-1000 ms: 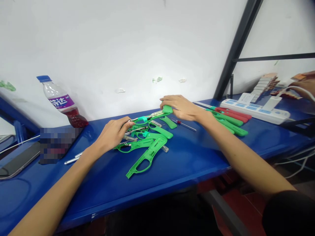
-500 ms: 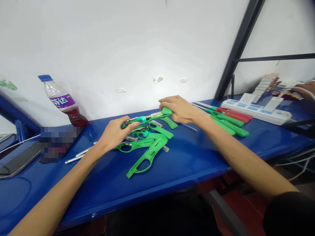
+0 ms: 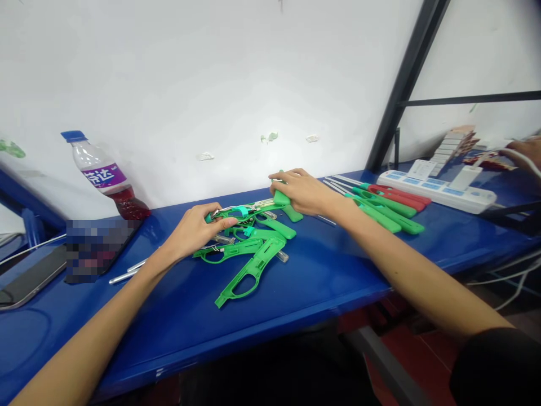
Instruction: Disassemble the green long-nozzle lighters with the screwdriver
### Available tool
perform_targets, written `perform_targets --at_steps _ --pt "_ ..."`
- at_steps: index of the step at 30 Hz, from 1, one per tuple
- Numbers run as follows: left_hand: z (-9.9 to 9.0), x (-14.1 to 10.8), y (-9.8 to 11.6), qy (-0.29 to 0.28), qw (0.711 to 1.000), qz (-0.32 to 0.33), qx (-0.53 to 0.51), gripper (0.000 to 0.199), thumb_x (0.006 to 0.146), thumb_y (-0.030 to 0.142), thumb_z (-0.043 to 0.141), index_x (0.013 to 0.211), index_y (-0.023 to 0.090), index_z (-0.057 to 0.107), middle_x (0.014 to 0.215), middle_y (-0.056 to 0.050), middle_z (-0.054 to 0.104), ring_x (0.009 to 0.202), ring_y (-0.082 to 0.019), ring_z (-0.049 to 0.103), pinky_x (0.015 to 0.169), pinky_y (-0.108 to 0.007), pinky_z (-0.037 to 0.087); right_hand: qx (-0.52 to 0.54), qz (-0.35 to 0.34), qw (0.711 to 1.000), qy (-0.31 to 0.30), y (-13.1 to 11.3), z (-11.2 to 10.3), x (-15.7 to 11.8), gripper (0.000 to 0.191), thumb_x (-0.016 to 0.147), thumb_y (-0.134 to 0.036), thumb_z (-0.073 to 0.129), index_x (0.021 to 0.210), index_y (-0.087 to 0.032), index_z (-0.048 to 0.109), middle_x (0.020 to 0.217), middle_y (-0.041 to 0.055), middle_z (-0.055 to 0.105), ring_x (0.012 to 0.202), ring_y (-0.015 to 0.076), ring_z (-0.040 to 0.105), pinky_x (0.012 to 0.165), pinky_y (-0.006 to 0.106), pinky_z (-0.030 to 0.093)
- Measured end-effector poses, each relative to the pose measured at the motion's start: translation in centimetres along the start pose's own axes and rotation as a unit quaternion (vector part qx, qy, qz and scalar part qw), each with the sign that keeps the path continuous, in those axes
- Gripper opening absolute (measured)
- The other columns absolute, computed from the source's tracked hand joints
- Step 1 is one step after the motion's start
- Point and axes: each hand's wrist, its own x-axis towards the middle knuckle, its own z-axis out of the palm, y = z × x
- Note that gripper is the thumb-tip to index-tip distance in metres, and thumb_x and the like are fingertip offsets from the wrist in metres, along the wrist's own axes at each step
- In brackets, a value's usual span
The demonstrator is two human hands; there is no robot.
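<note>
My left hand (image 3: 198, 230) is closed around the front end of an opened green lighter body (image 3: 253, 211), thumb along its near side. Wiring, a teal trigger piece and a clear fuel tank show inside this long lighter. At its rear end my right hand (image 3: 304, 192) has its fingers closed over a green handle cover (image 3: 280, 198); the fingertips are partly hidden. Beneath and in front of the hands lie several other opened green lighters, some overlapping. A bare green half shell (image 3: 252, 272) is nearest the table edge, with a clear tank (image 3: 282, 256) beside it.
Assembled green lighters (image 3: 380, 219) and red lighters (image 3: 399, 197) lie right, before a white power strip (image 3: 439, 192). Metal tubes (image 3: 122, 276), a phone (image 3: 31, 279) and a leaning drink bottle (image 3: 105, 175) are left. Another person's hand (image 3: 528, 152) shows far right. A wall borders the blue table (image 3: 321, 282).
The lighter between my hands has come slightly lower, towards the pile. My right fingers have shifted on the green handle cover, and the view has moved slightly.
</note>
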Motion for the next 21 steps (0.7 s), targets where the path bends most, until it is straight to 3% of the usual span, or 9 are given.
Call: perform_targets --at_steps 4,12,17,21 --pt "0.1 0.0 0.0 -0.006 1.0 0.008 -0.005 0.048 0.088 0.066 0.055 0.069 0.023 0.053 0.064 0.001 0.052 0.062 -0.016 0.046 0.059 -0.032 0.034 0.011 -0.011 1.0 -0.005 -0.1 0.1 0.1 0.043 0.077 -0.004 0.048 0.114 -0.018 0.064 0.139 0.0158 0.061 0.127 0.0343 0.055 0.105 0.048 0.036" --pt "0.4 -0.4 0.3 -0.005 0.999 0.027 -0.022 0.051 0.095 0.064 0.046 0.067 0.022 0.049 0.063 0.002 0.045 0.061 -0.014 0.039 0.058 -0.03 0.029 0.082 -0.008 0.997 -0.011 -0.4 -0.3 0.6 0.025 0.071 -0.013 0.052 0.089 -0.021 0.068 0.107 0.0089 0.074 0.106 0.0276 0.063 0.099 0.043 0.038" --pt "0.6 -0.1 0.0 -0.001 0.999 0.031 -0.042 0.057 0.097 0.066 0.037 0.061 0.023 0.038 0.059 0.003 0.036 0.058 -0.014 0.031 0.056 -0.03 0.025 0.162 0.054 0.985 0.004 -0.3 -0.7 0.7 0.017 0.076 -0.019 0.051 0.078 -0.022 0.067 0.074 0.003 0.069 0.072 0.0206 0.061 0.073 0.036 0.041" --pt "0.7 0.1 -0.5 0.005 0.998 0.014 -0.068 0.064 0.099 0.07 0.027 0.057 0.024 0.032 0.053 0.004 0.03 0.051 -0.012 0.025 0.052 -0.031 0.023 0.242 0.099 0.965 0.033 -0.5 -1.6 0.6 0.02 0.08 -0.02 0.047 0.089 -0.021 0.065 0.083 0.003 0.072 0.071 0.0183 0.061 0.066 0.033 0.042"
